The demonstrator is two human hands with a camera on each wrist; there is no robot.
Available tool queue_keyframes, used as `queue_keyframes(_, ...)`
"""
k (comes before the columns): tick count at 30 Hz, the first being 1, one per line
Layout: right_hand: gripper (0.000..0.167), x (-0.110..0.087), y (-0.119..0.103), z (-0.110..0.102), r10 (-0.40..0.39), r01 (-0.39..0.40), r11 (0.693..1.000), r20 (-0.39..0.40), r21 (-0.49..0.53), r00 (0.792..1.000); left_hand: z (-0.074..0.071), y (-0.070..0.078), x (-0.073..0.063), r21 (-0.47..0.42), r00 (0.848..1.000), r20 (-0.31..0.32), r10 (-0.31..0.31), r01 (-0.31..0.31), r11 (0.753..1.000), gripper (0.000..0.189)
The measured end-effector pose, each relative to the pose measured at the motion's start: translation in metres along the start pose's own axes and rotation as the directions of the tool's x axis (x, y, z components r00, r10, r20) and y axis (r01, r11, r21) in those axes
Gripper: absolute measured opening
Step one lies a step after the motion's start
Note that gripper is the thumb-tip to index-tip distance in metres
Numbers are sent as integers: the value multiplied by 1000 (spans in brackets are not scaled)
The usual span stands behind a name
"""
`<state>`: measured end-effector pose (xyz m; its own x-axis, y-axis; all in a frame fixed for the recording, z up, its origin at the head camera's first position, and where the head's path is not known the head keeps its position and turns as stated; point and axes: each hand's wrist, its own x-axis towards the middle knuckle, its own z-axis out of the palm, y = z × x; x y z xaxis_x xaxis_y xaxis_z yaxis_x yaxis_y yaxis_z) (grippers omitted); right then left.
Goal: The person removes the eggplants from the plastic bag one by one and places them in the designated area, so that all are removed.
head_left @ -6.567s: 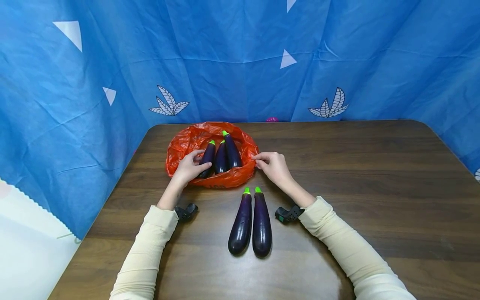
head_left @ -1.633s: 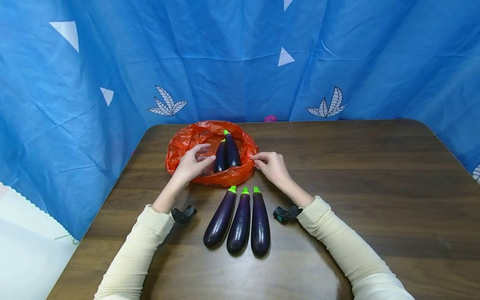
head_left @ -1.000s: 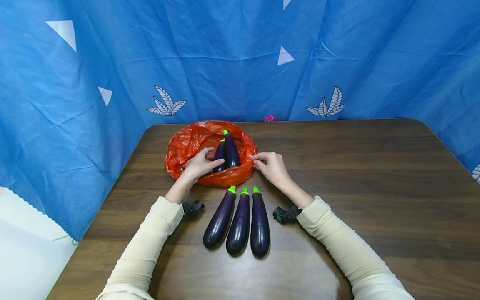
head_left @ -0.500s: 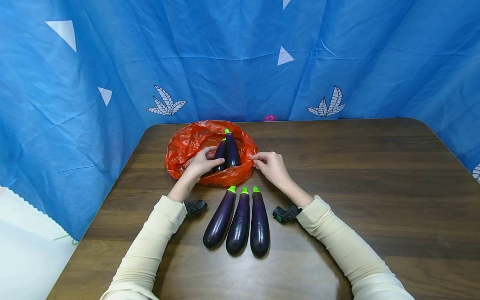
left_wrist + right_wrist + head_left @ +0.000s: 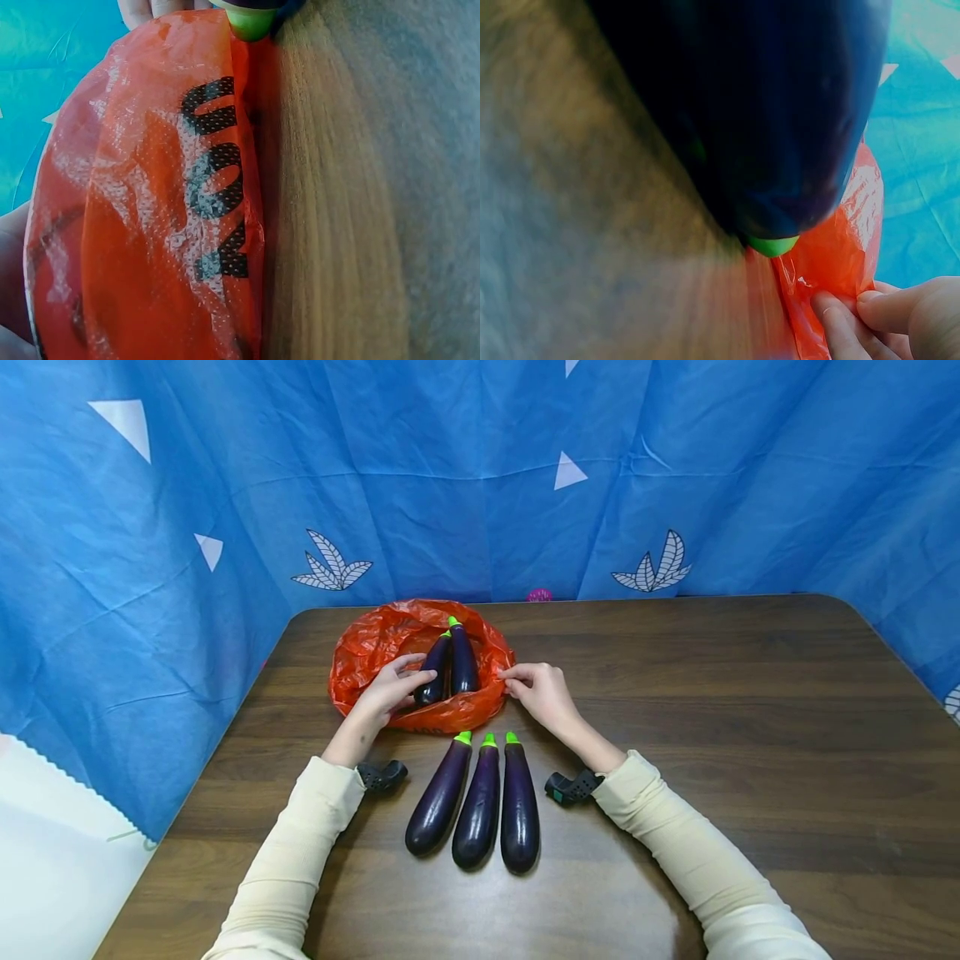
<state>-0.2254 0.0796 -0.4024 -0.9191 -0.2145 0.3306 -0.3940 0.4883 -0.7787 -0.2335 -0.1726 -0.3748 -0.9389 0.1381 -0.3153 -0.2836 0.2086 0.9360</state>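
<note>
Inside the red bag (image 5: 354, 653), my left hand (image 5: 384, 692) grips the left eggplant (image 5: 433, 683) by its body while my right hand (image 5: 542, 689) pinches the bag's right rim, and I expect the glossy skin to be slippery, the flesh firm and fairly weighty, best held round its thick lower half.

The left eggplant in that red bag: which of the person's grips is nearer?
Left. The left grip holds the left eggplant; the right grip is off to its right, pinching the red bag, with the other bagged eggplant in between.
</note>
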Motion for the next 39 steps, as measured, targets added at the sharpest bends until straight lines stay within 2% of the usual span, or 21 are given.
queue_keyframes(11,14,0,-1,1,3,-3,1000,8,19,1000,-4,-1,-4,-130,1000,2,15,-14,991,58)
queue_keyframes(15,14,1,-1,1,4,-4,1000,6,16,1000,-6,-1,-3,-224,1000,10,21,-18,974,55)
queue_keyframes(21,13,1,0,1,8,-8,1000,7,12,1000,-8,0,-6,-323,999,38,3,10,947,56)
queue_keyframes(23,14,0,0,1,11,-11,1000,7,13,1000,-9,-1,-8,-367,999,52,13,7,930,55)
queue_keyframes(25,14,0,0,1,13,-13,1000,10,17,1000,-10,-1,-10,-434,997,67,31,2,901,53)
queue_keyframes(28,14,0,-1,1,8,-8,1000,9,15,1000,-12,-2,-16,-543,993,93,75,-13,840,48)
queue_keyframes(31,14,0,-1,0,2,-2,1000,8,13,1000,-15,-2,-21,-609,988,113,103,-13,793,43)
queue_keyframes(33,14,0,-1,0,1,-1,1000,8,14,1000,-16,-3,-24,-628,987,122,108,-8,778,40)
queue_keyframes(39,14,-2,0,1,0,0,1000,11,9,1000,-18,-3,-32,-638,987,132,93,13,770,42)
